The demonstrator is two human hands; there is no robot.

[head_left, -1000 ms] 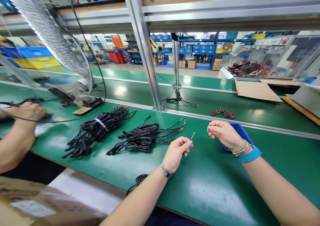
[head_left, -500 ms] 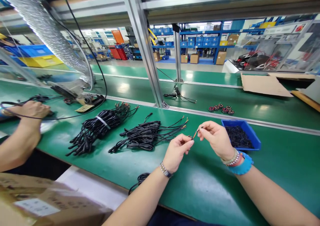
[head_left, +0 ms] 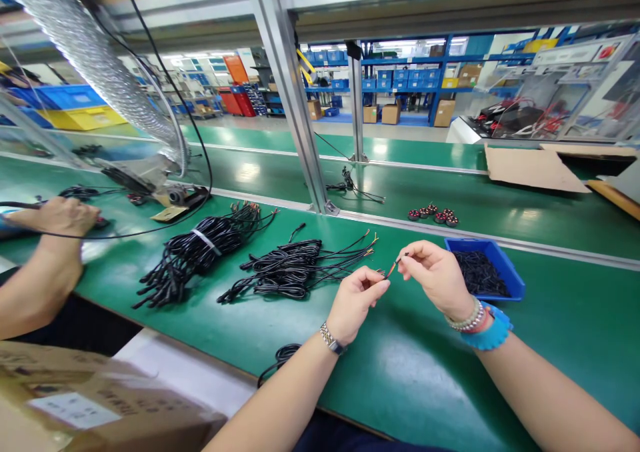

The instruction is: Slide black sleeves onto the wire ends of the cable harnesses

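My left hand (head_left: 361, 300) pinches the end of a black cable, where thin red and dark wires (head_left: 393, 270) stick out between the fingertips. At the wire tips, thumb and forefinger of my right hand (head_left: 434, 277) are closed on a small black piece, too small to make out clearly. Just right of that hand sits a blue bin (head_left: 511, 280) of short black tube-like pieces (head_left: 475, 272). Left of my hands lies a loose pile of coiled black cables (head_left: 287, 269), their stripped wire ends pointing toward me and right. Farther left is a cable bundle (head_left: 200, 255) with a white tie.
A metal post (head_left: 290, 92) rises behind the cables. Round black-and-red parts (head_left: 433, 214) and a cable (head_left: 349, 182) lie on the belt beyond. At left, another person's hand (head_left: 65, 219) rests near a fume-hose stand; a cardboard box (head_left: 100, 399) stands below.
The round parts and the loose cable on the far belt have shifted slightly left. My hands keep nearly the same position, fingertips still together at the wires.
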